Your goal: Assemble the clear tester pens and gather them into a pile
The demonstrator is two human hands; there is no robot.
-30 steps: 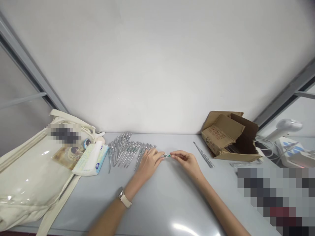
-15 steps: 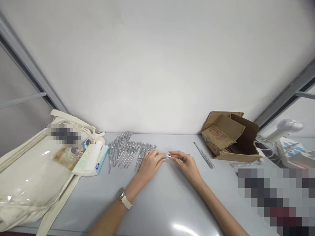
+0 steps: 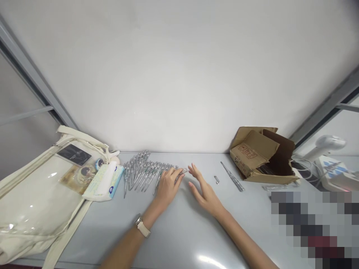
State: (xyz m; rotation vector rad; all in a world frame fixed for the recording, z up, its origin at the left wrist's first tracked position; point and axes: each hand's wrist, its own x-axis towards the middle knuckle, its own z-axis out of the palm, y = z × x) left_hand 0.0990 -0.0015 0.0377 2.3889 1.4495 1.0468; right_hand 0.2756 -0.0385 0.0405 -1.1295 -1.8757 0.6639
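My left hand (image 3: 169,184) is closed around a clear-handled screwdriver (image 3: 184,171); the transparent handle end sticks out past the fingertips, and the rest is hidden by the hand. Across a small gap, my right hand (image 3: 204,192) has its fingers spread and holds nothing. A small metallic piece (image 3: 217,179) lies on the table to the right of that hand. Several similar slim screwdrivers (image 3: 143,172) with clear handles lie in a row beyond and left of my left hand. One more screwdriver (image 3: 232,176) lies alone, farther right.
An open cardboard box (image 3: 260,157) stands at the back right of the grey table (image 3: 179,239). A tissue pack (image 3: 105,183) and a cream and clear bag (image 3: 33,198) occupy the left. White equipment with cables (image 3: 331,164) is at the far right, and a wall rises behind.
My right hand has let go of the end of the screwdriver and opened. The small metallic piece now lies on the table to its right. The screwdriver's handle end has tilted upward in my left hand.
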